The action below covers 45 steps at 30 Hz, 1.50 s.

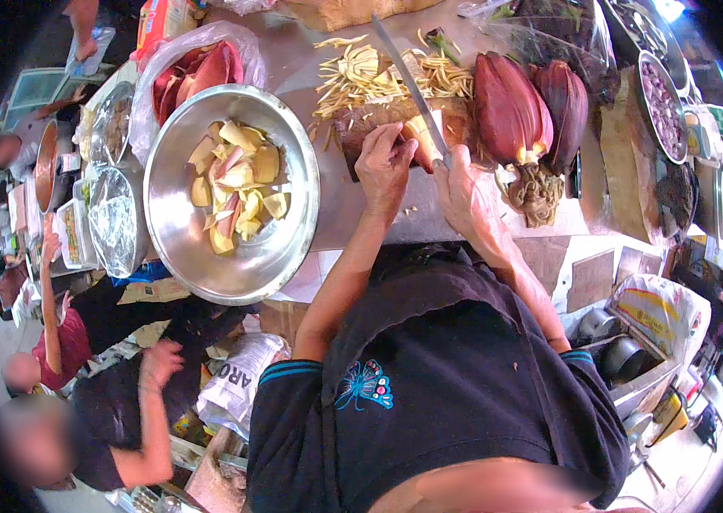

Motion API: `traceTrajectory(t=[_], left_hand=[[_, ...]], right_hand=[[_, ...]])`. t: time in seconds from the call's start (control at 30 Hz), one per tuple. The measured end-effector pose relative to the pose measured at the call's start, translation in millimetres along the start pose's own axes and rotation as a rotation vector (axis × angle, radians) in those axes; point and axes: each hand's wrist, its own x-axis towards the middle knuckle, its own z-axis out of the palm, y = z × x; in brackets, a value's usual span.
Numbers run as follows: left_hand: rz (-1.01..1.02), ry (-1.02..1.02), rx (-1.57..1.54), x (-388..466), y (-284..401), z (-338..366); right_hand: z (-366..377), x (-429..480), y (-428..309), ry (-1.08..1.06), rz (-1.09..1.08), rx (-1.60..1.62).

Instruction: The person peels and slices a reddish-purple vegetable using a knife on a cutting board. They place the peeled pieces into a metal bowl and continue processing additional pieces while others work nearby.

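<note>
My right hand (471,186) is closed around the handle of a long knife (407,77), its blade pointing up and to the left. Against the blade stands a pale piece of banana blossom (425,138), with the fingers of my left hand (387,160) at its left side. Both are over a dark wooden cutting board (368,122). Thin yellowish shreds (348,70) lie heaped on and behind the board. Two whole reddish-purple banana blossoms (512,106) lie to its right, beside a brown, limp bundle (534,192).
A large steel bowl (165,211) with cut blossom pieces stands left, near the table edge. Behind it is a plastic bag (249,45) of red bracts. A pan of chopped purple onions (661,106) is at far right. Several other people, including one person in black (105,410), are at left.
</note>
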Motion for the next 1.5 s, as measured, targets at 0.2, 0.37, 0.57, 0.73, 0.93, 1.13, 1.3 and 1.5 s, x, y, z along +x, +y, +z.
traceTrajectory(t=[0.2,0.37,0.57,0.73,0.93,1.13,1.3,1.5], left_hand=[[-0.014,-0.022,0.078,1,2,-3],[-0.022,-0.016,-0.022,2,-1,-3],[0.013,-0.045,0.026,1,-4,-4],[0.051,-0.068,0.083,1,-4,-7],[0.063,-0.194,0.239,5,2,-4],[0.079,-0.177,0.259,11,4,7],[0.092,-0.165,0.23,9,-2,6],[0.174,-0.223,0.177,-1,-2,4]], right_hand=[[5,4,-12,-0.01,0.091,-0.048],[-32,-14,-49,0.191,0.02,0.045],[5,6,-26,-0.121,0.205,-0.179],[39,8,14,0.026,0.152,-0.123],[20,18,21,-0.112,0.14,-0.059],[2,29,32,-0.327,0.337,0.245],[6,24,24,-0.166,0.167,0.046],[8,5,12,-0.104,0.149,-0.008]])
